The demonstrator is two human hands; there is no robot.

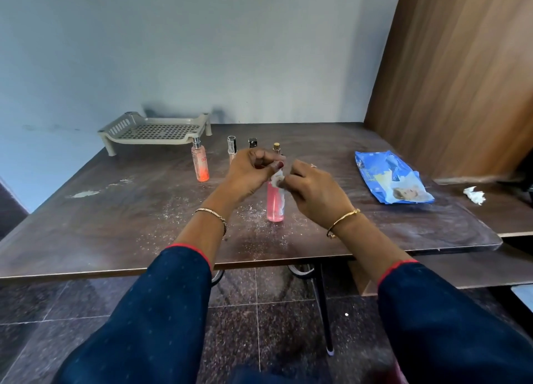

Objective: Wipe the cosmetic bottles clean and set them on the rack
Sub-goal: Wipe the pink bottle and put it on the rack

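A pink bottle [275,206] stands upright at the middle of the bench [115,210]. Its top is covered by a white wipe [277,178], which the left hand [250,171] and right hand [317,191] both pinch, apparently against the cap. A peach spray bottle [200,162] and a beige rack [155,131] sit toward 10 o'clock, three small bottles [232,145] at 12, and a blue wipe pack [392,183] near 3.

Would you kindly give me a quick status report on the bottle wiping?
Left hand and right hand pinch wipe at top of pink bottle. Bottle upright on table. Four other bottles stand toward rack, none on it.
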